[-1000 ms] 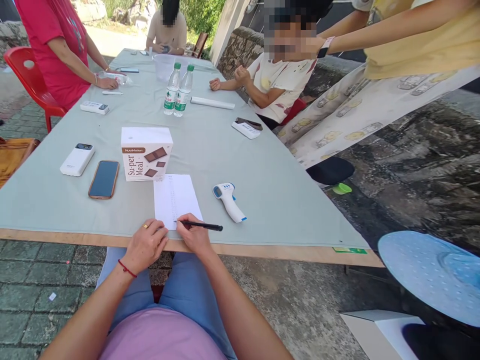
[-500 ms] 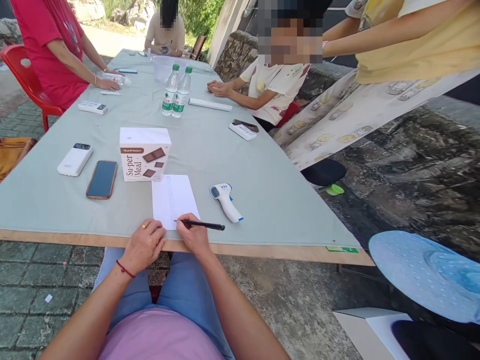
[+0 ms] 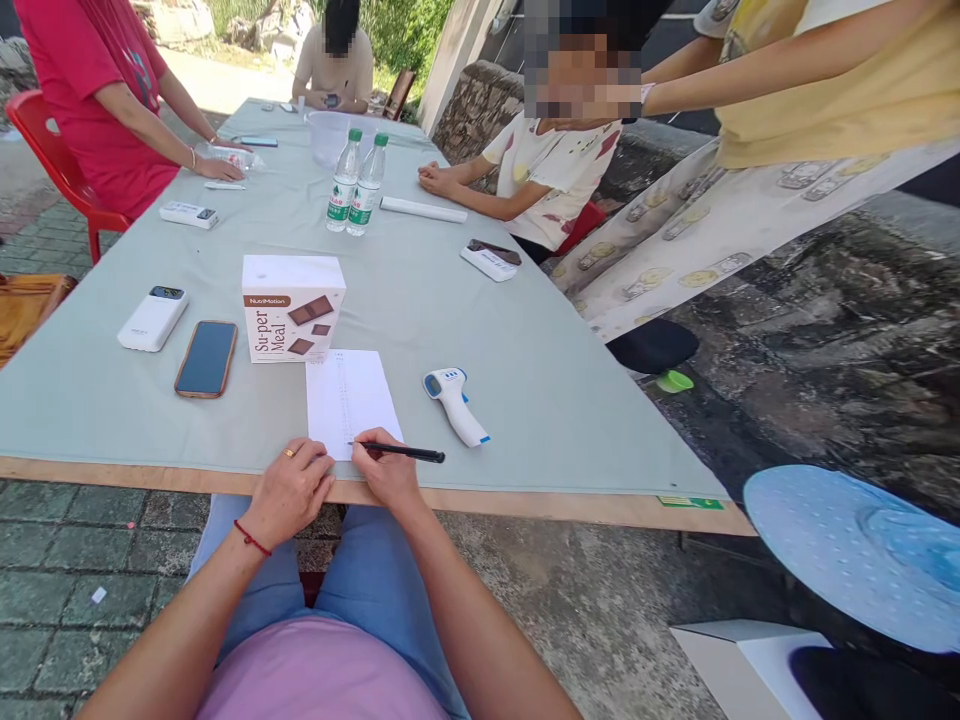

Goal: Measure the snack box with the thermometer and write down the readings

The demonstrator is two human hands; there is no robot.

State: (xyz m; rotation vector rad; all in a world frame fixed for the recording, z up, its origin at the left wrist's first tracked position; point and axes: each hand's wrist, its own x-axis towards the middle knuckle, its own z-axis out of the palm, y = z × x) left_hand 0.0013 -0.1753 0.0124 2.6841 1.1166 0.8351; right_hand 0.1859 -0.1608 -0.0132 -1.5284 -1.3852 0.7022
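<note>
My right hand (image 3: 390,472) grips a black pen (image 3: 409,452), its tip touching a white sheet of paper (image 3: 367,395). A column of small handwriting runs down the sheet, too small to read. My left hand (image 3: 294,488) rests at the table's front edge by the sheet's lower left corner, fingers bent together; a small dark thing shows at its fingertips, unclear. Just behind the paper stands a white Super Meal box (image 3: 291,310). A white and blue infrared thermometer (image 3: 457,405) lies to the right of the sheet.
A phone (image 3: 206,358) and a white power bank-like device (image 3: 154,318) lie left of the box. Two water bottles (image 3: 352,190) stand mid-table, before a clear basin (image 3: 322,140). Several people are around the table (image 3: 555,430). A blue hat (image 3: 840,550) is at lower right.
The pen's back end has swung slightly left while its tip stays on the paper. My left hand keeps its place. The whole view has shifted very slightly.
</note>
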